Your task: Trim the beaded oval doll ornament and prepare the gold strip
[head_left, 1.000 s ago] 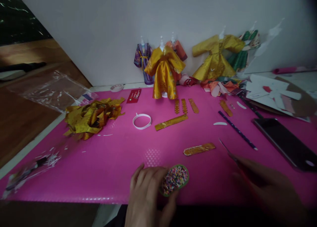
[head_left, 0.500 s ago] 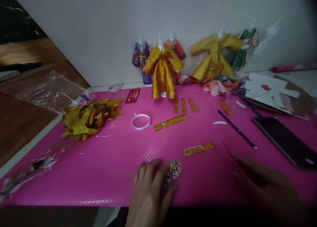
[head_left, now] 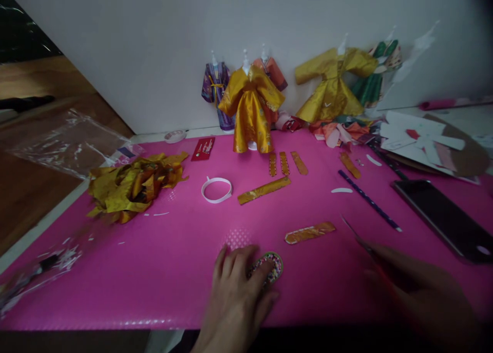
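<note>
My left hand (head_left: 239, 286) lies over the near middle of the pink tabletop, fingers spread. Its index finger touches the multicoloured beads in a small green-rimmed dish (head_left: 280, 270). On the right, my right hand (head_left: 419, 281) is closed around a thin pointed metal tool (head_left: 356, 235) with a reddish body; its exact kind is blurred and dark. Between the hands lies an orange-gold fabric strip (head_left: 310, 232) with a row of pale beads along one end and edge. A longer gold strip (head_left: 264, 190) rests farther back, close to a white ring-shaped band (head_left: 216, 190).
Small doll gowns, one gold (head_left: 252, 112) and one yellow (head_left: 334, 86), stand along the back wall. Gold fabric scraps (head_left: 134, 186) are heaped at left. A dark blue pencil-like stick (head_left: 367, 200), a phone (head_left: 442, 217) and white paper pieces (head_left: 419, 137) lie at right.
My left index finger has moved onto the beads in the dish, and the hand has shifted slightly right. My right hand and its tool stay almost where they were.
</note>
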